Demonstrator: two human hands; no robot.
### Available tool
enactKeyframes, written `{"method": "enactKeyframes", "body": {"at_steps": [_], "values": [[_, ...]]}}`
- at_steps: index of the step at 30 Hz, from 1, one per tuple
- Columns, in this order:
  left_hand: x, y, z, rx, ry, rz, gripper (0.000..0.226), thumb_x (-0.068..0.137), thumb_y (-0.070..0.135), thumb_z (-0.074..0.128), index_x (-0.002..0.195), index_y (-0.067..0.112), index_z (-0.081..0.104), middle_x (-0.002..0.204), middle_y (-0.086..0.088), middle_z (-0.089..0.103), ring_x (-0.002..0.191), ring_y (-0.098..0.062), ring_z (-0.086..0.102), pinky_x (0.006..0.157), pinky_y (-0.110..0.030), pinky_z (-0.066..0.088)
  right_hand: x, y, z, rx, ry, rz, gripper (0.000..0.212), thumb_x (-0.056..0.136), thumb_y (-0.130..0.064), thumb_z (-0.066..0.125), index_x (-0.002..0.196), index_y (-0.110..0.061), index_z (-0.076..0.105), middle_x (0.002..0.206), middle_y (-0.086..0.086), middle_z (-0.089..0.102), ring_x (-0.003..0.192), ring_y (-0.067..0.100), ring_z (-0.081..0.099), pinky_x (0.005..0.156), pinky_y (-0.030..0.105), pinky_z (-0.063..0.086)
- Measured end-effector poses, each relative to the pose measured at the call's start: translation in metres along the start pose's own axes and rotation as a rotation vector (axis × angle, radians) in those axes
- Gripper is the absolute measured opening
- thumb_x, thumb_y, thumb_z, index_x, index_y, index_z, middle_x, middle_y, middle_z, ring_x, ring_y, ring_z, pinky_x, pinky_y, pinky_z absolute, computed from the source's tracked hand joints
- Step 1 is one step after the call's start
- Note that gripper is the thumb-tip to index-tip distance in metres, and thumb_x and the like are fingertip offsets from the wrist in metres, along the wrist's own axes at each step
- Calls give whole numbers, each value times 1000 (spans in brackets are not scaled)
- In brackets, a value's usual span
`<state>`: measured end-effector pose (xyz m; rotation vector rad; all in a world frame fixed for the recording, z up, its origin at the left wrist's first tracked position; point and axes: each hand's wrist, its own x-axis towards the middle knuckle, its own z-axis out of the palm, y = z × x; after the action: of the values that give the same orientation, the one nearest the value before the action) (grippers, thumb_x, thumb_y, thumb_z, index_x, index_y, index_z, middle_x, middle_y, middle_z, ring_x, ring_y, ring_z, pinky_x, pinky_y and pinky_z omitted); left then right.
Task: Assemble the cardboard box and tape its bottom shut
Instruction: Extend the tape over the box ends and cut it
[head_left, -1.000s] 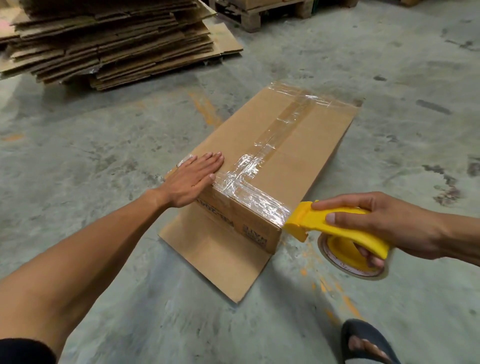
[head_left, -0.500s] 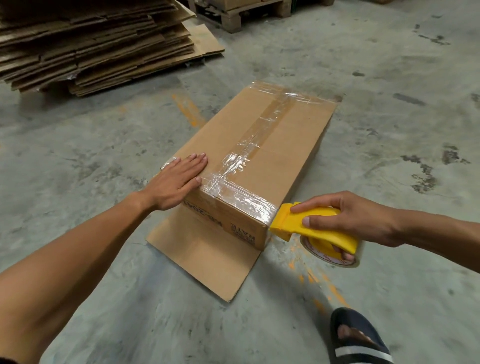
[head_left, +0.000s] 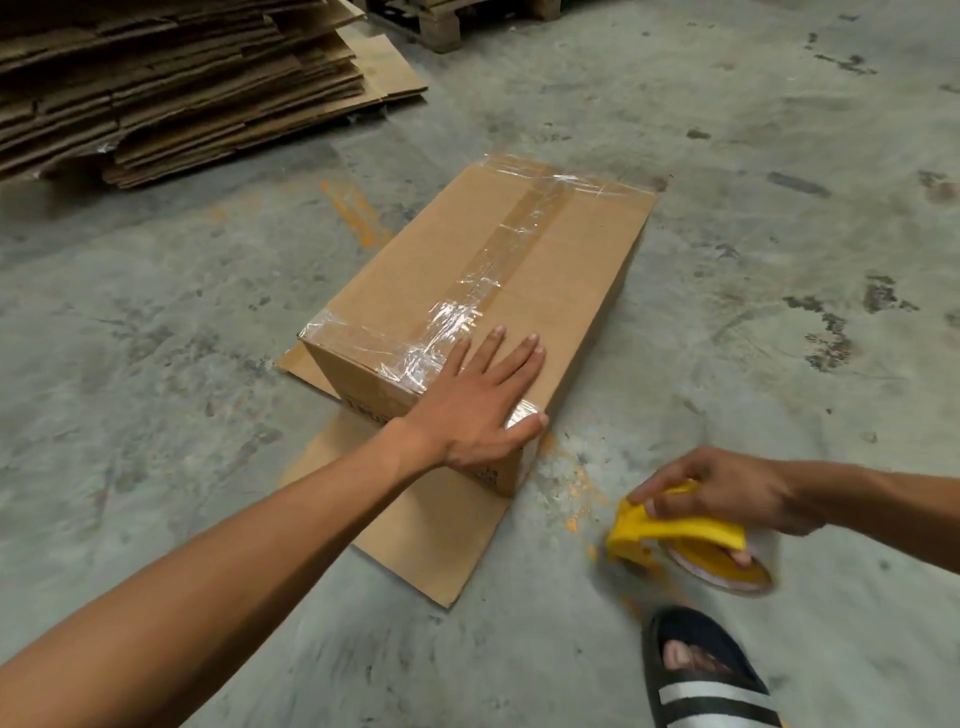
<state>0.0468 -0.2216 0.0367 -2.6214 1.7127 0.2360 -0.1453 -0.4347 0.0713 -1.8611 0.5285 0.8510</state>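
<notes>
Head view: cardboard box sitting on the concrete floor, clear tape down the middle seam and across both short edges. Left hand flat, fingers spread, pressing the box's near corner. Right hand clamped around a yellow tape dispenser, blurry, off the box near its flap on the floor. Sandal at the bottom, flattened cardboard stack top left.

Warehouse packing area, stained concrete floor, tall stack of flattened cartons, wooden pallet at the back
</notes>
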Motion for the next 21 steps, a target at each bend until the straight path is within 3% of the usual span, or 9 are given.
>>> {"method": "enactKeyframes", "body": {"at_steps": [5, 9, 12, 14, 18, 21], "values": [[7, 27, 5, 42, -15, -163, 84, 93, 56, 30, 157, 16, -10, 165, -1, -16, 149, -38, -17, 117, -61, -6, 15, -10, -32, 176, 198, -64, 22, 93, -21, 66, 114, -20, 73, 100, 36, 69, 46, 28, 53, 37, 26, 49], [5, 33, 5, 78, -14, -174, 81, 97, 49, 31, 156, 15, -14, 164, -6, -20, 148, -40, -19, 117, -62, -4, 28, -11, -29, 116, 184, -82, 22, 92, -21, 68, 113, -19, 73, 95, 36, 69, 40, 19, 56, 41, 25, 50], [-18, 14, 7, 99, -3, -111, 78, 98, 49, 29, 156, 19, -14, 164, -3, -19, 149, -36, -18, 119, -58, -3, 45, -6, -14, -216, 171, -145, 24, 89, -35, 70, 113, -34, 74, 111, 1, 72, 83, 9, 68, 70, 20, 55], [-44, -7, 11, 128, 29, -56, 76, 96, 48, 29, 157, 22, -7, 165, -1, -11, 151, -33, -12, 120, -55, 1, 54, -9, 2, -458, 96, -222, 30, 90, -42, 65, 120, -42, 68, 123, -7, 65, 102, 12, 64, 86, 25, 53], [-105, -54, 16, 163, 14, 9, 68, 98, 43, 31, 158, 26, 3, 166, 2, 0, 153, -26, -4, 122, -51, 6, 60, -26, 46, -960, -168, -365, 53, 94, -38, 50, 145, -48, 37, 110, 6, 62, 99, 21, 51, 89, 29, 42], [-151, -85, 14, 171, -21, -28, 63, 102, 40, 29, 158, 26, 5, 166, 2, 0, 153, -25, -4, 122, -48, 5, 67, -39, 74, -1252, -308, -532, 70, 93, -33, 48, 154, -45, 15, 114, 18, 60, 107, 34, 54, 85, 36, 41]]}}
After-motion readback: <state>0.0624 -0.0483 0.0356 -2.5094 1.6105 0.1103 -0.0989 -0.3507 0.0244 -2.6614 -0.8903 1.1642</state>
